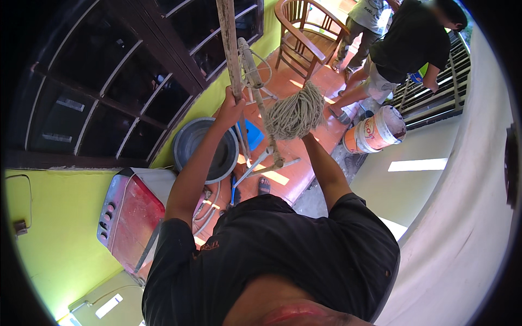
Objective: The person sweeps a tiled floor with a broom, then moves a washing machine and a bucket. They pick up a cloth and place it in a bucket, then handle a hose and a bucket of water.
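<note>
Leftmost, wall box (20, 227): small, brown, looped with cable, hard to make out near the dark lens rim.
Window (103, 92): dark-framed, cut off along the top, clouded by reflections.
Washing machine (138, 217): red on top, fitted with knobs at the far left, partly covered by the black sleeve (176, 239).
Basin (187, 144): grey and round, crossed by the left forearm (193, 168), so only partly visible.
Left hand (230, 111): raised ahead of the body, fingers curled closely round the wooden pole (227, 49).
Wooden pole: gripped partway along, cut off by the upper edge, crowded at the lower end by pipes.
Blue item (253, 135): flat, half hidden behind pole and pipes, impossible to identify.
Stand (251, 70): of poles and pale pipes, ringed with wire, just right of the left hand.
Mop head (293, 115): grey strands hanging just beside the stand, directly in front of the right hand (308, 137).
Right hand: nearly all covered by strands; impossible to say how far the fingers are spread or what is gripped.
Chair (323, 41): wooden, slatted, clipped at the top.
Pail (364, 136): white and orange, well apart from both hands.
Co-workers: 2, 1 in a light shirt (370, 15), cut off above; 1 in black (410, 41), partly overlapping the railing (451, 87).
</note>
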`<action>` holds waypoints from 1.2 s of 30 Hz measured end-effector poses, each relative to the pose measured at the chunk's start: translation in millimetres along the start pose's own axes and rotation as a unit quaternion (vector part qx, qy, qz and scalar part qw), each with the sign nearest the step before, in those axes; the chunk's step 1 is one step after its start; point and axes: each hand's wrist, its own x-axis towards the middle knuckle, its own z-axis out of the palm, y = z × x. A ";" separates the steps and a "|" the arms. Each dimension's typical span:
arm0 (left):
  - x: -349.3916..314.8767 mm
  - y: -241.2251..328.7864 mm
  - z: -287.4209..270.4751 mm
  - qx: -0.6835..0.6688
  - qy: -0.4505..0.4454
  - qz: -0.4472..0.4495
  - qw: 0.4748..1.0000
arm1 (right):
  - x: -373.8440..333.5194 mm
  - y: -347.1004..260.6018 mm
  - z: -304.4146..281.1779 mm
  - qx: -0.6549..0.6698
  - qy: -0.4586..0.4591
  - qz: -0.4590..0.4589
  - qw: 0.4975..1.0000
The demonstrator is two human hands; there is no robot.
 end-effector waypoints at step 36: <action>4.8 0.8 38.1 0.014 0.020 0.033 0.999 | -31.0 83.5 61.4 -0.163 -0.114 0.040 0.979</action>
